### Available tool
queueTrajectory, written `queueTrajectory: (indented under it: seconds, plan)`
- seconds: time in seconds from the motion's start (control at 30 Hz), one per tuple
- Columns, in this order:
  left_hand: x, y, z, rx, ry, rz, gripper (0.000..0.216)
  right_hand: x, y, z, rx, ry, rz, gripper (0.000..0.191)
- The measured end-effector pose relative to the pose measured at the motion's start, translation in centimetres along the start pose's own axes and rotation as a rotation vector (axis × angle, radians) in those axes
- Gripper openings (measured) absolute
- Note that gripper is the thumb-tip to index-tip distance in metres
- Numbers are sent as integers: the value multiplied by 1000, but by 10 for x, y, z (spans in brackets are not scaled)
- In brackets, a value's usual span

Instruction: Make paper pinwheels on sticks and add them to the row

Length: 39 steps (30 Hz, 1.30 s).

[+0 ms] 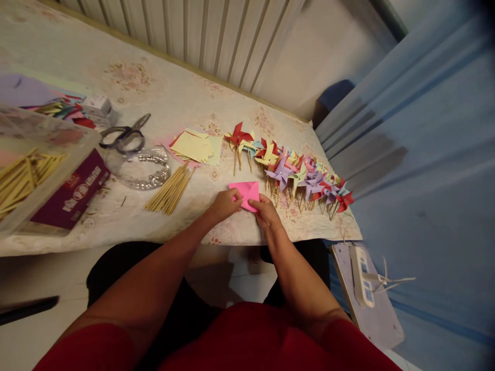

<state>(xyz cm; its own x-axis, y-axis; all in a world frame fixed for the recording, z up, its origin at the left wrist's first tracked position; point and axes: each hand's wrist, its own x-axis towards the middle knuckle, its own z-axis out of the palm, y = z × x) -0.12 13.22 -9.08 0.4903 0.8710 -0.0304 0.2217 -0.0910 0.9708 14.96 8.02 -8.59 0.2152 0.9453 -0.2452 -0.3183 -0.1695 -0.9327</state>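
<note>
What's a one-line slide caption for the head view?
Left hand and right hand hold pink paper over a floral tablecloth, between thin sticks and paper pinwheels.

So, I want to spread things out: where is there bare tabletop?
The widest free patch is tablecloth between the ribbed panel and the scissors and paper stack. A smaller one lies between the sticks and the left hand. It is crowded at left, around the plastic bin, and at right, where the pinwheels cluster.

Smooth, matt pink paper [246, 189]
</note>
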Motion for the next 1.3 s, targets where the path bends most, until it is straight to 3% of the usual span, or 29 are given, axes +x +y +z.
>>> queueTrajectory:
  seconds: [0.43, 1.3]
  plan:
    - [-3, 8, -2, -3, 1, -37, 4, 4, -2, 2, -42, -18, 35, 30]
    - [-4, 5, 0, 7, 61, -16, 3, 10, 8, 2, -134, 82, 9, 26]
